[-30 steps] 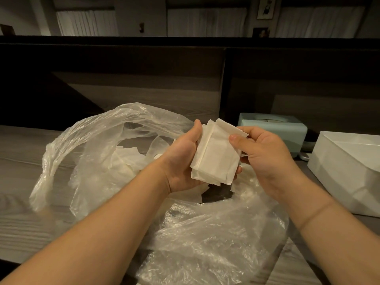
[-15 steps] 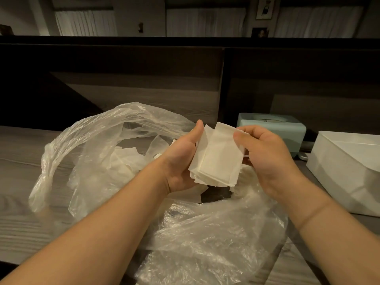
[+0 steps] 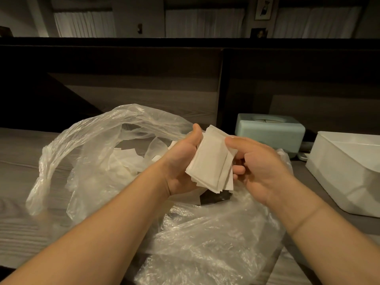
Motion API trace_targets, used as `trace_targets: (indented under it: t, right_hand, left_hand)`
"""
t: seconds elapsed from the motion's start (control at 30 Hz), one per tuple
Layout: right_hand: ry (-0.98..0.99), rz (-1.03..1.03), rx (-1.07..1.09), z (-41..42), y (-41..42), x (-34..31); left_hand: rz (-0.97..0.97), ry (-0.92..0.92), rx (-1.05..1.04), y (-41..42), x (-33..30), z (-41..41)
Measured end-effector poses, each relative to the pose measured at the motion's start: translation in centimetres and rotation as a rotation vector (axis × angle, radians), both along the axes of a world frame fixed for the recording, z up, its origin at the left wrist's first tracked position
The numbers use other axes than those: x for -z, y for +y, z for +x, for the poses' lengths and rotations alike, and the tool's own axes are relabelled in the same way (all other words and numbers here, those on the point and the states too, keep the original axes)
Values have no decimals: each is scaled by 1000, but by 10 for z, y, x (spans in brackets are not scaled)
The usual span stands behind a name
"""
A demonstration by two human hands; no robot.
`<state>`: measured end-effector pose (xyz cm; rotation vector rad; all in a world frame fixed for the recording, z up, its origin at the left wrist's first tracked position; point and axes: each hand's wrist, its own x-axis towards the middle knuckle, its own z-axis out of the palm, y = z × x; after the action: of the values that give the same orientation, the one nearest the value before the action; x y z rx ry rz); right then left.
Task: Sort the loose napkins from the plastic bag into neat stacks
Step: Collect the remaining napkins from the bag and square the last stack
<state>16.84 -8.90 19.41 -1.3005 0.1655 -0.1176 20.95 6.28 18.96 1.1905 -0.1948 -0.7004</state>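
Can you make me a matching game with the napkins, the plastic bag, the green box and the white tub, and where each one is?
1 napkin stack
2 plastic bag
3 green box
4 white tub

A far right edge
B held in both hands
C spread out under the arms
D against the back wall, beside the tub

Pairs: 1-B, 2-C, 3-D, 4-A

napkin stack [image 3: 211,161] held above plastic bag [image 3: 185,239], between left hand [image 3: 183,159] on its left and right hand [image 3: 261,167] on its right. bag spread on table [image 3: 18,171], mouth toward back left; loose napkins [image 3: 125,159] inside, left of hands. tissue box [image 3: 271,134] behind right hand, against back panel [image 3: 144,87]. bin [image 3: 349,171] at far right, just beside tissue box, nearer than it.
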Motion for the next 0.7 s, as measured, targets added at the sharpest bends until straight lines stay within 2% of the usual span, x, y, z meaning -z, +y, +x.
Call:
trace_targets:
  t: [0.1, 0.33, 0.57, 0.7]
  right_hand:
    - [-17, -65, 56, -2, 4, 2]
    - [-218, -440, 118, -5, 4, 1]
    - [-293, -456, 126, -7, 2, 2]
    - [-355, -428, 106, -7, -3, 0]
  left_hand:
    - [9, -8, -6, -1, 1, 1]
    - [7, -57, 58, -2, 1, 0]
    - [-57, -5, 95, -4, 0, -1]
    - [-46, 62, 50, -1, 3, 3]
